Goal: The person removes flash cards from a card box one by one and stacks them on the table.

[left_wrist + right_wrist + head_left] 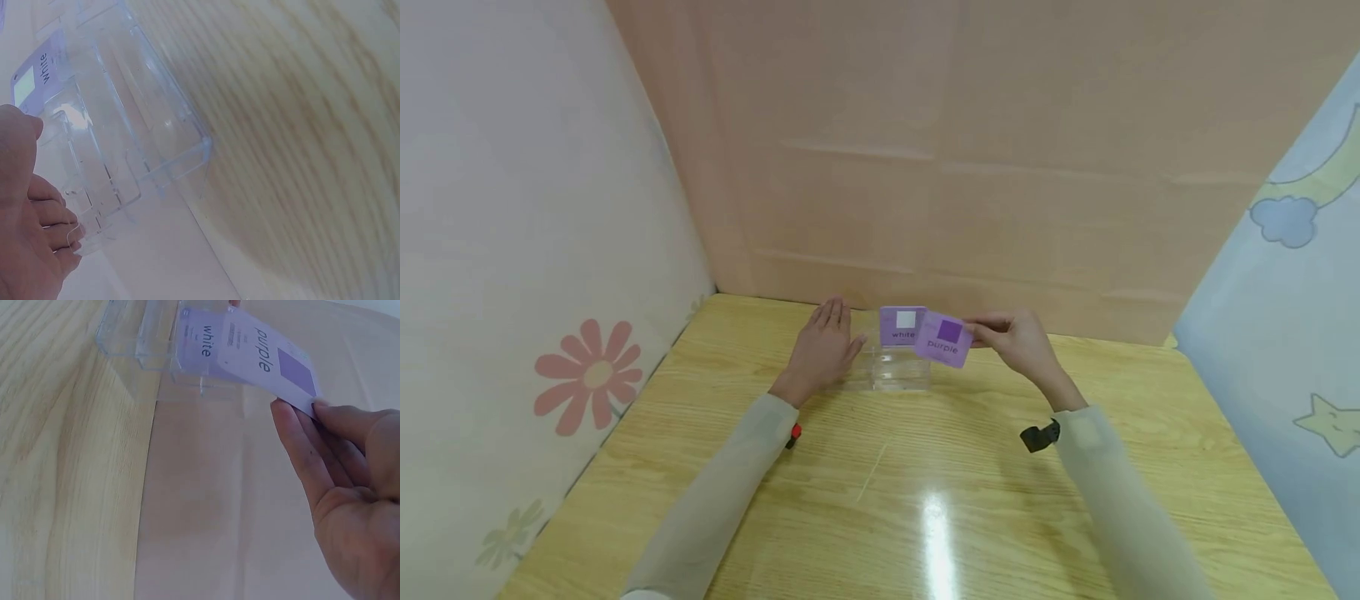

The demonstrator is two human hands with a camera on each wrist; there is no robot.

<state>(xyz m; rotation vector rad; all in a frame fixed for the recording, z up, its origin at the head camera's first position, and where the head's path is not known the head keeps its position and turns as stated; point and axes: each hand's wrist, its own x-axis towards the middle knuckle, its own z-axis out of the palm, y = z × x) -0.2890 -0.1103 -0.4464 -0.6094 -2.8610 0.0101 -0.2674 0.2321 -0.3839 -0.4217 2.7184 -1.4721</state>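
Note:
A clear stepped acrylic card holder (901, 379) stands near the back of the table. In its rear tier a purple card printed "white" (892, 337) stands upright. My right hand (1018, 342) pinches a second card, printed "purple" (942, 340), by its right edge between thumb and fingers. That card is tilted and overlaps the right side of the "white" card in the head view. At the holder's left side lies my left hand (824, 350), its fingers extended. In the left wrist view its fingertips (74, 234) meet the clear end of the holder (134, 125).
The wooden table (820, 483) meets a brown paper-covered back wall (1000, 167). Side panels with printed drawings stand at left (497, 233) and right (1300, 333). Dark straps (1040, 437) hang at the wrists.

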